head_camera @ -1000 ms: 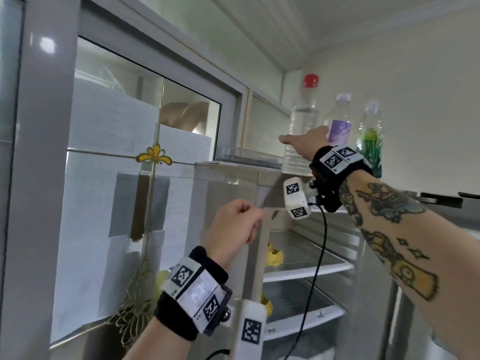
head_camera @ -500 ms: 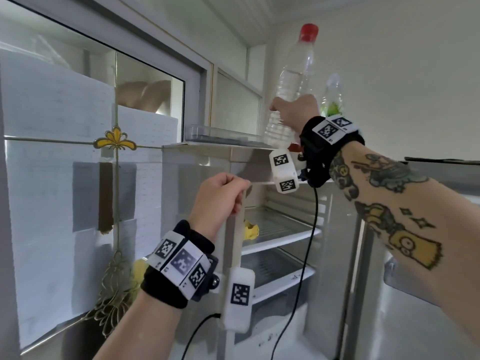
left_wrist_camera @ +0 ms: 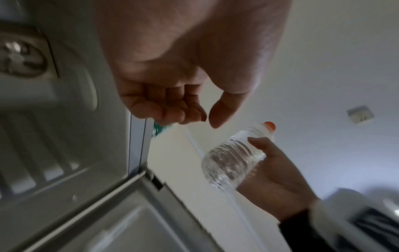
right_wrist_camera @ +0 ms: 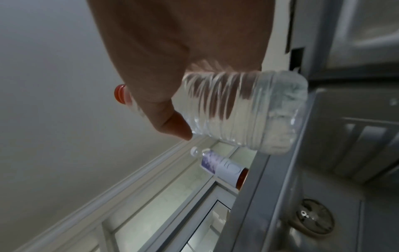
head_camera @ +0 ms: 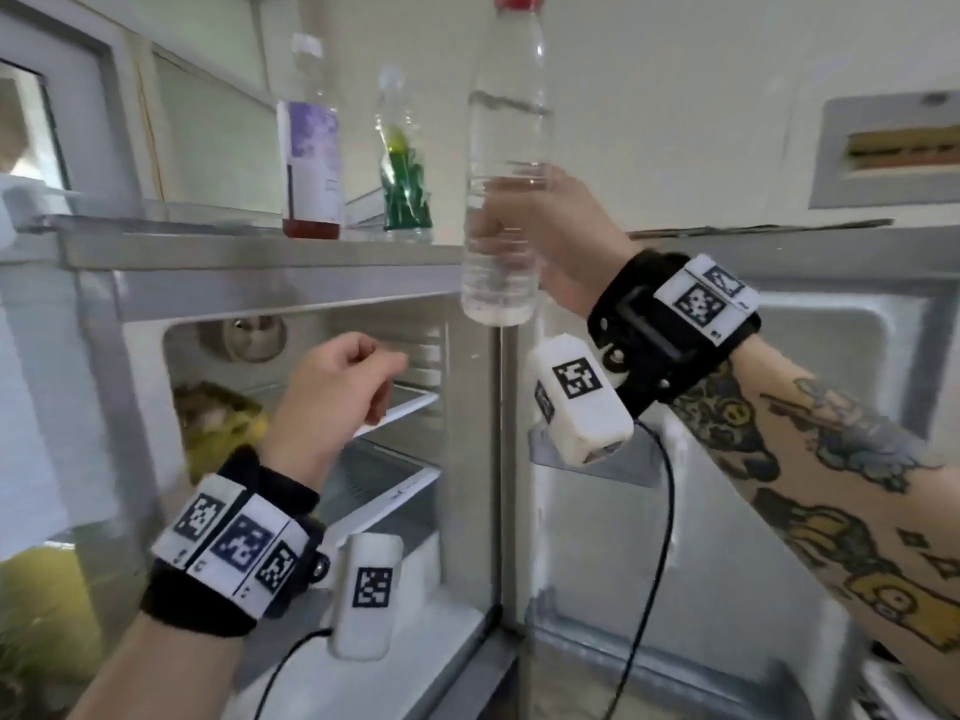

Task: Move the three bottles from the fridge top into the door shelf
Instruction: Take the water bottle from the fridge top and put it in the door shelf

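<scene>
We've got the clear red-capped bottle in the right hand, fingers and thumb wrapped round its lower ribbed body, upright, in the air just off the front edge of the fridge top and above the open door. To do this well: keep it vertical, grip low, swing right and down into the door shelf, base first, let go only once it's seated; thin ribbed plastic likely flexes, so squeeze lightly. The purple-label bottle and green-label bottle stand on the fridge top, 2 to go. Left hand holds nothing, fingers loosely curled, in front of the open compartment. Labels are too blurred to read any brand or text.
</scene>
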`<act>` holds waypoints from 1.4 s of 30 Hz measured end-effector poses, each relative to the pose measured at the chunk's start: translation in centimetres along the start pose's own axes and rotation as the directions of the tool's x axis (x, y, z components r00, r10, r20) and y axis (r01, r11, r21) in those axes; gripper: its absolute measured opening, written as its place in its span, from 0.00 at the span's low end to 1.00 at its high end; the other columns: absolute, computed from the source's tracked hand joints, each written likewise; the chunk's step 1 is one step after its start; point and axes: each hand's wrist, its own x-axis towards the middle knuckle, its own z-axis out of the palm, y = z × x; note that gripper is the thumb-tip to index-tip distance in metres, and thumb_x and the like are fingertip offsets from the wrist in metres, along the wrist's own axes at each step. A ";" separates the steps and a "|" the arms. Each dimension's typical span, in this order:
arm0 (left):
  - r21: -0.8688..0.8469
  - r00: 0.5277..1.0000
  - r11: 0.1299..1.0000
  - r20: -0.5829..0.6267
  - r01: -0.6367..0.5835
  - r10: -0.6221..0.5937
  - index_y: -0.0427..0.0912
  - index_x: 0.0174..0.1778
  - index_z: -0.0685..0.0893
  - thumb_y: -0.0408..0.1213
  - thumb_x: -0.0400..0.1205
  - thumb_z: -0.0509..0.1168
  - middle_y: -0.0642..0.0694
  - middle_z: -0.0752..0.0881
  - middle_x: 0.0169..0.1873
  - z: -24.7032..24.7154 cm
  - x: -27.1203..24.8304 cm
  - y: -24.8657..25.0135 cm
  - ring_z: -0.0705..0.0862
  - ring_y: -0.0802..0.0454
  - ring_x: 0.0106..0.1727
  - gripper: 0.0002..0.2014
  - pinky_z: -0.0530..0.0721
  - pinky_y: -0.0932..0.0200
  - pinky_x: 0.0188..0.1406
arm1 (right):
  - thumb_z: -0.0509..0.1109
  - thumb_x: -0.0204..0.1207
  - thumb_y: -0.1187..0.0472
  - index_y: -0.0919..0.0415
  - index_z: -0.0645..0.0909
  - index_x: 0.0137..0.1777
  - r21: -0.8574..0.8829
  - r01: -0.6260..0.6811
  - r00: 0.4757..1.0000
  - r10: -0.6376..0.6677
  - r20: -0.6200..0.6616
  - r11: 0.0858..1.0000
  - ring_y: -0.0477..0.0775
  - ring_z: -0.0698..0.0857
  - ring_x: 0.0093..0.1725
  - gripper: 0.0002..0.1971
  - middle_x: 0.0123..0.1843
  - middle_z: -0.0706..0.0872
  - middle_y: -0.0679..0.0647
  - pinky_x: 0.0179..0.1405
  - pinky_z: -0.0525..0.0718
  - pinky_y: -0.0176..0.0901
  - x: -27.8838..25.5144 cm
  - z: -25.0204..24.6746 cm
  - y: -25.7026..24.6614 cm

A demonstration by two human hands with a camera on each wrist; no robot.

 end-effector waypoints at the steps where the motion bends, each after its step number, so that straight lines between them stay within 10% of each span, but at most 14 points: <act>1: 0.015 0.999 1.000 0.031 0.008 -0.009 0.42 0.30 0.81 0.36 0.74 0.69 0.48 0.78 0.19 1.5 0.0 -0.6 0.74 0.47 0.26 0.08 0.73 0.52 0.31 | 0.72 0.56 0.70 0.60 0.78 0.33 -0.009 0.003 1.000 -0.003 0.009 1.000 0.57 0.80 0.40 0.07 0.35 0.81 0.57 0.44 0.78 0.55 -1.3 -1.9 0.7; 7: 0.148 0.978 0.987 0.186 0.070 -0.097 0.42 0.34 0.81 0.32 0.77 0.68 0.48 0.80 0.25 11.1 -0.5 -4.2 0.76 0.52 0.26 0.07 0.75 0.56 0.32 | 0.75 0.59 0.72 0.66 0.77 0.64 0.006 -0.082 0.984 0.082 -0.158 0.997 0.52 0.87 0.46 0.30 0.47 0.88 0.55 0.47 0.86 0.45 -9.9 -12.9 5.9; 15: 0.282 0.951 0.954 0.256 0.096 -0.172 0.44 0.41 0.86 0.45 0.63 0.67 0.47 0.87 0.36 23.1 0.6 -8.4 0.84 0.47 0.42 0.13 0.81 0.53 0.49 | 0.76 0.58 0.69 0.61 0.77 0.63 0.017 -0.268 0.902 0.257 -0.347 0.963 0.47 0.88 0.48 0.29 0.49 0.88 0.54 0.45 0.83 0.37 -16.6 -21.5 14.7; 25: 0.532 0.923 0.847 0.328 -0.002 -0.204 0.45 0.65 0.82 0.40 0.76 0.68 0.48 0.83 0.67 29.5 1.8 -12.7 0.79 0.49 0.69 0.20 0.70 0.60 0.67 | 0.81 0.58 0.69 0.56 0.75 0.67 0.044 -0.430 0.784 0.397 -0.477 0.902 0.51 0.89 0.55 0.35 0.56 0.89 0.55 0.60 0.85 0.51 -21.3 -25.3 26.3; 42: 0.619 0.939 0.743 0.341 -0.256 0.040 0.53 0.44 0.83 0.48 0.72 0.68 0.57 0.83 0.43 31.0 1.7 -17.1 0.78 0.48 0.60 0.07 0.52 0.47 0.79 | 0.84 0.57 0.70 0.60 0.71 0.62 -0.016 -0.597 0.620 0.448 -0.644 0.802 0.60 0.89 0.52 0.35 0.53 0.87 0.60 0.55 0.87 0.54 -26.1 -25.0 36.5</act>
